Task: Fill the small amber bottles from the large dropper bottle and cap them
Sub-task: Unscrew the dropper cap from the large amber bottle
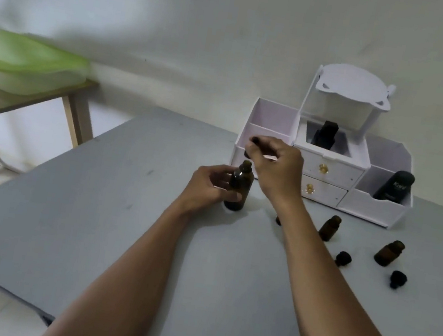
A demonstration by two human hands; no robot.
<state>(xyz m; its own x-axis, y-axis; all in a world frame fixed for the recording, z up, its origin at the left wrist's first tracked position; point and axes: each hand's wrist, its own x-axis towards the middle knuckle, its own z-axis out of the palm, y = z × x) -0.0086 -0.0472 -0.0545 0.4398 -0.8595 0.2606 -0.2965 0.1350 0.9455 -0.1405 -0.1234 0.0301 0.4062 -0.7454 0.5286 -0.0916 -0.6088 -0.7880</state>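
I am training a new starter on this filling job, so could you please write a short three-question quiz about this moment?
1. True or false: the large amber bottle has its cap on.
2. Which hand steadies that bottle? A left hand B right hand
3. How many loose black caps lie near the small amber bottles?

Key: 1 false, its neck is open. 2 A. 3 two; the second cap lies beside the first.

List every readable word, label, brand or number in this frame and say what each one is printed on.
"Kahf", roughly, in pale letters on the black bottle in the right compartment of the white organizer; blurred, so the spelling is uncertain.
No readable print on the large amber bottle, the small amber bottles or the caps.
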